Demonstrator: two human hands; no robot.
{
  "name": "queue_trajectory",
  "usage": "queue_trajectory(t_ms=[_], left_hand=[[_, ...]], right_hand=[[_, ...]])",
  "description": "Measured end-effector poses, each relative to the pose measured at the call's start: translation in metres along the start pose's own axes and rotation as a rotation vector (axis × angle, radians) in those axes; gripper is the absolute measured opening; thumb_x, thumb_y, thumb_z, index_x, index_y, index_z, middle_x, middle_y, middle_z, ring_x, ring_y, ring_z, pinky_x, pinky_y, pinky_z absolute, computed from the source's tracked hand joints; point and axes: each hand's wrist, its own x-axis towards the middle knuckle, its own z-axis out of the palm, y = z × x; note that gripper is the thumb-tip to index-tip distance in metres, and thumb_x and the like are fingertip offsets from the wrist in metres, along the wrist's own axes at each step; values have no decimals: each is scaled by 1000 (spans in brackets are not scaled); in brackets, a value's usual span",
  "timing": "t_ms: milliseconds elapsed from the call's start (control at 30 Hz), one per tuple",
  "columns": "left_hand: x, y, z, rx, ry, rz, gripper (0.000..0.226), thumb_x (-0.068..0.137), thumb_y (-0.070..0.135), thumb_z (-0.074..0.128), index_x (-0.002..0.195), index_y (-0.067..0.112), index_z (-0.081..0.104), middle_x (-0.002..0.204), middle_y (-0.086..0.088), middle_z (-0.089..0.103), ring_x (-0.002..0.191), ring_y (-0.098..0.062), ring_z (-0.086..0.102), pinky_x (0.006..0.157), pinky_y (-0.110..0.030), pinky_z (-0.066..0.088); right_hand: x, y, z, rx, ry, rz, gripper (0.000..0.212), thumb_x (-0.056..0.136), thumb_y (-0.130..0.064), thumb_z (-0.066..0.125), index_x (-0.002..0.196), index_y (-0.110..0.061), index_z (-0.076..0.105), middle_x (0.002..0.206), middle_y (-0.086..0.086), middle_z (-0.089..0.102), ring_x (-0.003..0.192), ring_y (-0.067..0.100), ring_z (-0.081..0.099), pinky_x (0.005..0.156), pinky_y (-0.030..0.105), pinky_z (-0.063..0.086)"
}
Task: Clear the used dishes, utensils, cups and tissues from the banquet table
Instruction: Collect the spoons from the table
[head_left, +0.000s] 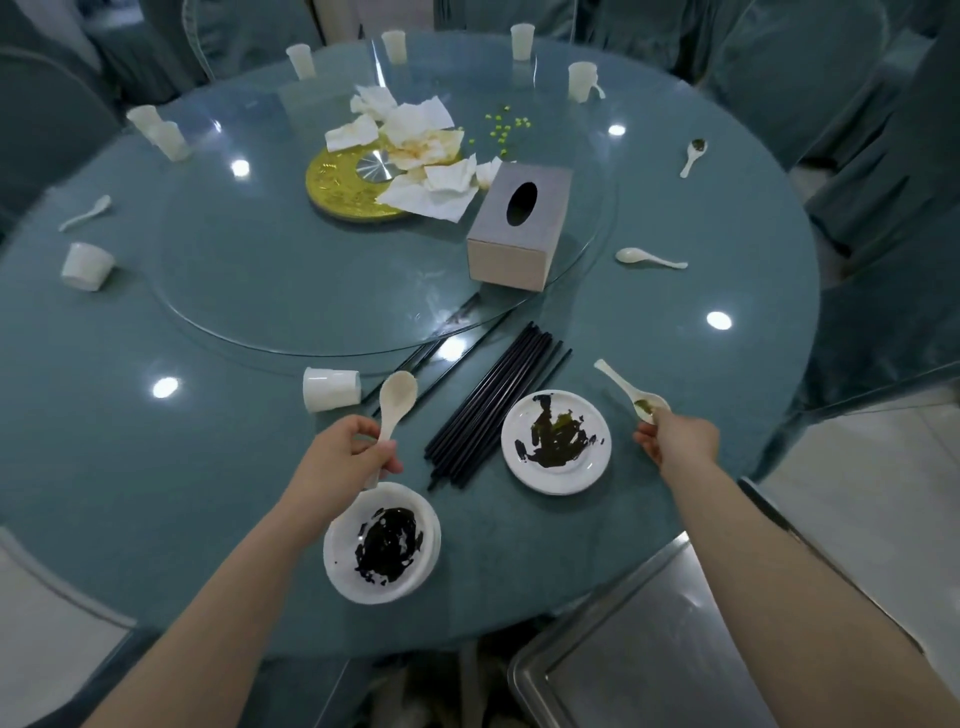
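Note:
My left hand (358, 447) grips a white spoon (396, 400) by its handle, bowl pointing up, just above a dirty white bowl (382, 540) at the table's near edge. My right hand (675, 439) pinches the bowl end of a second white spoon (626, 389) smeared with green, its handle pointing away to the left. Between my hands lie a bundle of black chopsticks (493, 405) and a small white plate (556, 441) with dark residue. A white cup (331, 388) lies on its side near my left hand. Crumpled tissues (415, 150) pile on the glass turntable (291, 291).
A grey tissue box (514, 228) stands on the turntable. More white cups (87, 266) and spoons (649, 257) ring the round table, with green peas (506, 127) scattered far back. A steel cart tray (675, 654) sits at lower right. Covered chairs surround the table.

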Motion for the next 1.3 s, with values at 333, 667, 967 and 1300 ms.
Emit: queue_trajectory(t_ms=[333,667,967,1300], left_hand=[[-49,6,18,-67,-157,88,10,97,15,42,102,21,48,47,9,44,46,-12,42,51,-30,38],[-169,-32,30,-138,-409,218,27,100,13,36,100,18,63,50,9,42,43,-2,36,47,-19,29],[-312,-12,116,78,-930,381,21,101,27,38,105,22,59,76,3,73,57,-2,58,55,-18,44],[-503,40,274,61,-1300,510,25,101,24,39,96,17,62,52,1,62,44,-9,54,44,-19,42]], right_hand=[[-112,1,-49,-29,-187,-395,9,87,-16,67,83,-17,59,67,3,72,53,9,67,45,18,47],[-293,89,-142,-137,-163,-572,7,86,-12,68,79,-15,66,66,-1,65,53,7,58,51,19,48],[-396,157,-263,-249,133,-675,8,82,-23,73,77,-19,68,72,1,71,68,19,66,67,33,55],[-432,223,-498,-139,626,-692,18,78,-28,76,76,-29,58,71,-7,64,65,7,61,58,22,47]])
